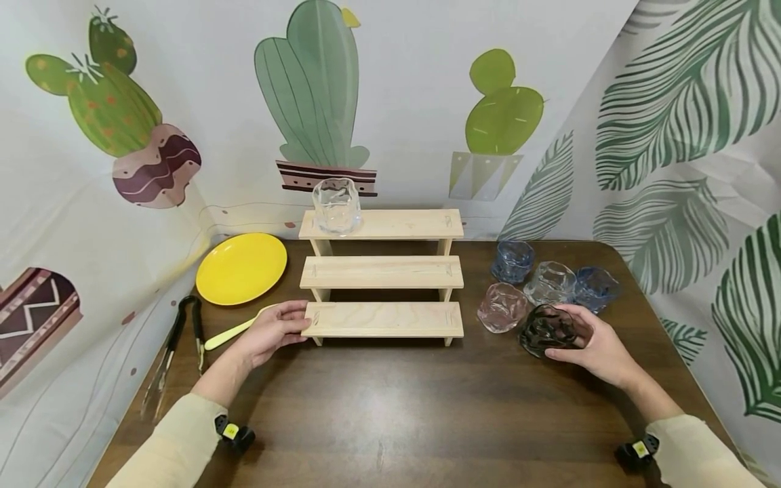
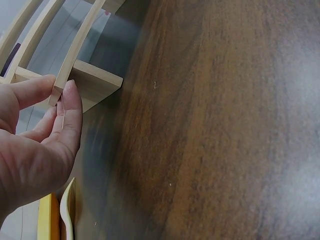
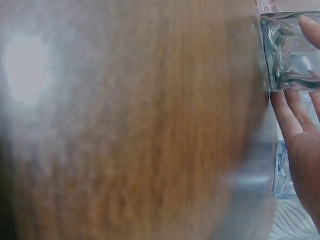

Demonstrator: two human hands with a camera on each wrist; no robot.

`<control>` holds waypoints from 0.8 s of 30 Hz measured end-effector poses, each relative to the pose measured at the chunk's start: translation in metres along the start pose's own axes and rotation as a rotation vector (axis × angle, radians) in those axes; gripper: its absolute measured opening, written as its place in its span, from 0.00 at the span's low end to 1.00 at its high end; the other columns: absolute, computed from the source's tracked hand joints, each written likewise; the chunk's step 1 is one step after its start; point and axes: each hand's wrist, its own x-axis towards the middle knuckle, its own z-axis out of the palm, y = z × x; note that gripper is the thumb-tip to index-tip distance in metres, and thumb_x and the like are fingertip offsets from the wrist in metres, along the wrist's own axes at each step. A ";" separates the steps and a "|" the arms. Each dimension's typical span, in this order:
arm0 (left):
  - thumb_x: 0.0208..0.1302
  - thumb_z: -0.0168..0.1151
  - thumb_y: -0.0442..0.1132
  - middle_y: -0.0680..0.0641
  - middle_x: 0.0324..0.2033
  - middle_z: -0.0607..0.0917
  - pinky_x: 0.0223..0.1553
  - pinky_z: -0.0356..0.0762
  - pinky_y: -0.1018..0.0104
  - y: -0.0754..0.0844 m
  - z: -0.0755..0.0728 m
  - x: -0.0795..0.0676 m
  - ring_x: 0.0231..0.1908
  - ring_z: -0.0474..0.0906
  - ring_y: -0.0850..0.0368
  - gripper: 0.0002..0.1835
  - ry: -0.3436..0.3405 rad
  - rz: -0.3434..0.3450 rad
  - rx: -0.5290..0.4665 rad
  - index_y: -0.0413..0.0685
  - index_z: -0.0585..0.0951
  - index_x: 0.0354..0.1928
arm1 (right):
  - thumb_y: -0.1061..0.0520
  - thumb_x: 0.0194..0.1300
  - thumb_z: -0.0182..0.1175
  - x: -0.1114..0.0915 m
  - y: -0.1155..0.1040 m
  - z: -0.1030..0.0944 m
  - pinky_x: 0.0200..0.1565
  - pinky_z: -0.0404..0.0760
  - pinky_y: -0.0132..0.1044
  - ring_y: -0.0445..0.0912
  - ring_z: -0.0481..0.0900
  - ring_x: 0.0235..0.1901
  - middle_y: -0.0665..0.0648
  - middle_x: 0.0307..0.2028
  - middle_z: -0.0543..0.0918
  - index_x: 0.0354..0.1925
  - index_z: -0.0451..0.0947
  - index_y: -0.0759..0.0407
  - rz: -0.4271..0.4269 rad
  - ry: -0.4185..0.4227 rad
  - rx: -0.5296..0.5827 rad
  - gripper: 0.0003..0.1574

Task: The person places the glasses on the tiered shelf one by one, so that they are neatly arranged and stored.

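Observation:
A three-step wooden shelf [image 1: 382, 272] stands at the back middle of the table. My left hand [image 1: 277, 332] pinches the left end of its lowest board [image 2: 75, 55] between thumb and fingers. On the top board, near its left end, sits a clear glass [image 1: 337, 207]. At the right, my right hand [image 1: 594, 346] holds a dark grey glass [image 1: 545, 330], thumb on one side and fingers on the other. In the right wrist view this glass [image 3: 295, 52] is cut off by the frame edge. I cannot tell whether it touches the table.
Close around the dark glass stand a pink glass [image 1: 502, 308], another clear glass [image 1: 550, 285] and two blue glasses [image 1: 512, 261]. On the left lie a yellow plate [image 1: 241, 270], a pale yellow utensil [image 1: 234, 332] partly behind my hand, and black-handled tongs [image 1: 177, 339]. A patterned cloth hangs behind.

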 end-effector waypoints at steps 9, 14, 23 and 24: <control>0.73 0.63 0.31 0.34 0.60 0.76 0.47 0.84 0.62 0.000 0.000 0.000 0.46 0.82 0.54 0.34 0.008 -0.005 0.000 0.29 0.61 0.74 | 0.72 0.50 0.79 0.002 -0.018 -0.004 0.44 0.83 0.27 0.39 0.84 0.50 0.60 0.58 0.82 0.69 0.69 0.66 0.016 0.032 -0.084 0.50; 0.73 0.63 0.31 0.35 0.59 0.77 0.46 0.85 0.63 -0.001 0.000 0.001 0.46 0.82 0.54 0.33 0.008 -0.005 -0.003 0.29 0.61 0.74 | 0.68 0.52 0.80 0.005 -0.033 -0.011 0.42 0.81 0.25 0.35 0.83 0.49 0.54 0.57 0.83 0.70 0.70 0.62 0.029 0.046 -0.163 0.49; 0.73 0.62 0.31 0.34 0.59 0.77 0.47 0.84 0.63 -0.001 0.000 0.001 0.47 0.82 0.54 0.33 0.005 -0.003 0.001 0.29 0.61 0.74 | 0.74 0.51 0.78 0.019 -0.064 -0.027 0.37 0.79 0.28 0.37 0.81 0.47 0.48 0.58 0.82 0.69 0.71 0.64 -0.021 0.083 -0.161 0.49; 0.73 0.62 0.31 0.34 0.59 0.76 0.47 0.84 0.62 -0.001 0.000 0.001 0.47 0.81 0.54 0.33 0.006 -0.003 0.002 0.29 0.61 0.74 | 0.75 0.51 0.77 0.021 -0.067 -0.029 0.37 0.79 0.28 0.37 0.81 0.48 0.48 0.58 0.82 0.69 0.70 0.65 -0.028 0.088 -0.156 0.48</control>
